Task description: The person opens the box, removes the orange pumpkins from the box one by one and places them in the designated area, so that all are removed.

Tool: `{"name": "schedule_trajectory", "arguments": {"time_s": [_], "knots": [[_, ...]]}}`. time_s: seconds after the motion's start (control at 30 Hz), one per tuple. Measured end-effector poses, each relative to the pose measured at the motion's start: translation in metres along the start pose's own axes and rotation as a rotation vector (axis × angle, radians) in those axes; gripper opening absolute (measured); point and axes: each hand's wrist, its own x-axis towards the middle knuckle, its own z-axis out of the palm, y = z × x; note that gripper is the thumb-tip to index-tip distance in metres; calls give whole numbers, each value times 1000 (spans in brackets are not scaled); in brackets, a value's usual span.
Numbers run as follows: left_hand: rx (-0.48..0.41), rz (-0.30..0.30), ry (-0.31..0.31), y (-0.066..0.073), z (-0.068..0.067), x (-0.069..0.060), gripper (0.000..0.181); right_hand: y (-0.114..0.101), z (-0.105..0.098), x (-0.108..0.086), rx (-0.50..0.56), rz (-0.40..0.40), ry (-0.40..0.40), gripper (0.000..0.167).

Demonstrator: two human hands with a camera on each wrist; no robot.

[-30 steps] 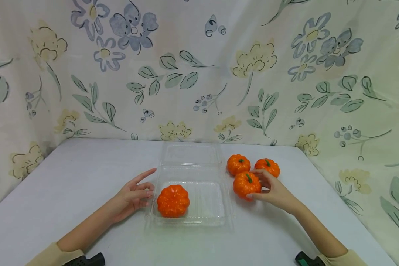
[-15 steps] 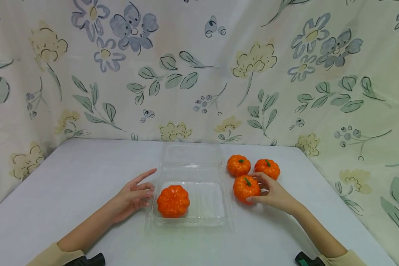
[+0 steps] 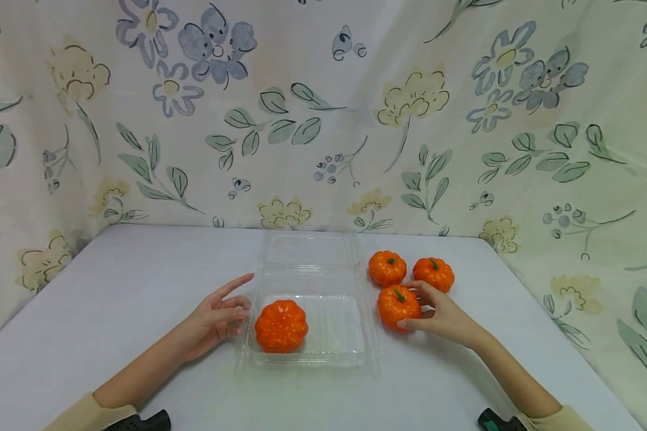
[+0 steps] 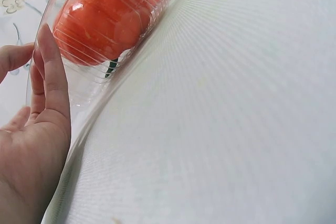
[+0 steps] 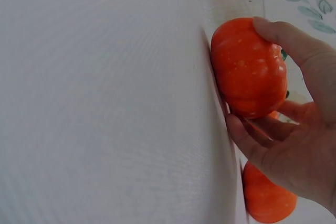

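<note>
My right hand (image 3: 446, 314) grips a small orange pumpkin (image 3: 397, 307) with a green stem, thumb on the near side and fingers on the far side. This pumpkin (image 5: 248, 69) is upright and appears to rest on the table. Left of it lies a clear plastic clamshell box (image 3: 334, 326) with its lid (image 3: 310, 250) folded back. Inside the box, at the left, sits another orange pumpkin (image 3: 281, 327); its green stem (image 4: 111, 68) points down in the left wrist view. My left hand (image 3: 215, 320) is at the box's left wall, fingers loosely extended and touching it.
Two more orange pumpkins, one at the back (image 3: 387, 268) and one farther right (image 3: 434, 273), stand just behind the gripped one. All stand on a white table (image 3: 156, 275). A floral curtain (image 3: 313, 120) hangs behind its far edge.
My right hand has drawn the gripped pumpkin slightly toward me and to the left, a little away from the two behind it. The left hand and the box stay put.
</note>
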Motion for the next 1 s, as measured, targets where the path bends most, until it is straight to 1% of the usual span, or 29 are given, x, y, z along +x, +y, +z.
{"name": "schedule_trajectory", "arguments": {"time_s": [0.27,0.6,0.7,1.0], "knots": [[10,-9,10,0,0,0,62,1,0,0,-7,-9,-7,70],[5,-1,-1,0,-1,0,62,-3,0,0,-38,5,-10,73],[1,1,-3,-1,-2,0,62,-3,-1,0,-51,12,-14,75],[-8,-2,0,0,-1,1,62,-8,-8,-2,-76,-6,-42,83]]}}
